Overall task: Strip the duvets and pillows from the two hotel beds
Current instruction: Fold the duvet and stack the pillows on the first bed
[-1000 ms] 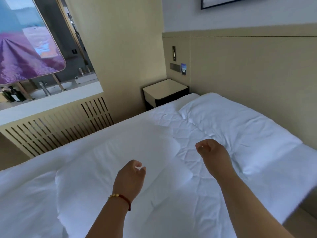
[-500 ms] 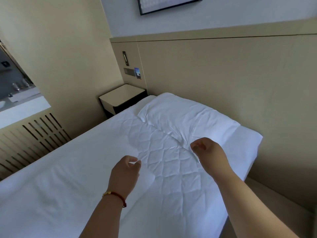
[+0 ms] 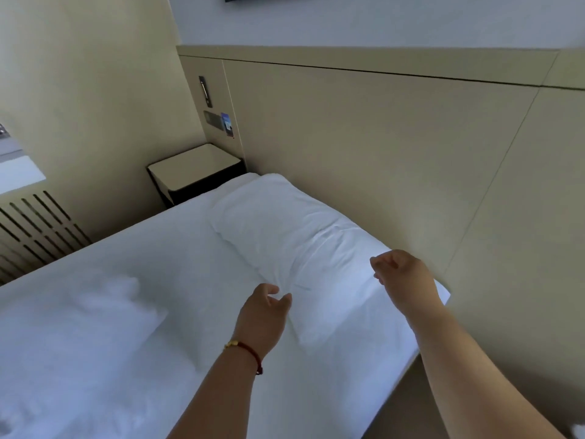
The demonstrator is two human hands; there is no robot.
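Left hand (image 3: 261, 318): reached out over the bed, fingers loosely curled with a gap between thumb and fingertips. It holds nothing; the fingertips sit right at the near corner of the pillow, where the cloth puckers, though whether they touch it I cannot tell. A red cord bracelet (image 3: 250, 354) rings the wrist.

Right hand (image 3: 400, 275): held out above the right end of the same pillow, fingers relaxed and half curled, palm turned inward. Nothing is in it, and it looks to be clear of the fabric.

Pillow by the headboard (image 3: 285, 236): white, lying lengthwise against the headboard (image 3: 364, 147), creased toward its near end. Both hands flank that end.

Second pillow (image 3: 95, 324): white, lying lower left on the bed, well apart from both hands.

Bed (image 3: 177, 248): covered in a plain white sheet. Its right edge runs down past the right forearm, with a strip of floor between it and the wall panel.

Nightstand (image 3: 196, 172): tucked in the corner, just beside the far end of the bed and the headboard.

Slatted panel (image 3: 34, 229): along the far left side, under a pale ledge, just beyond the bed's far side.

Open room: bare sheet between the two pillows.
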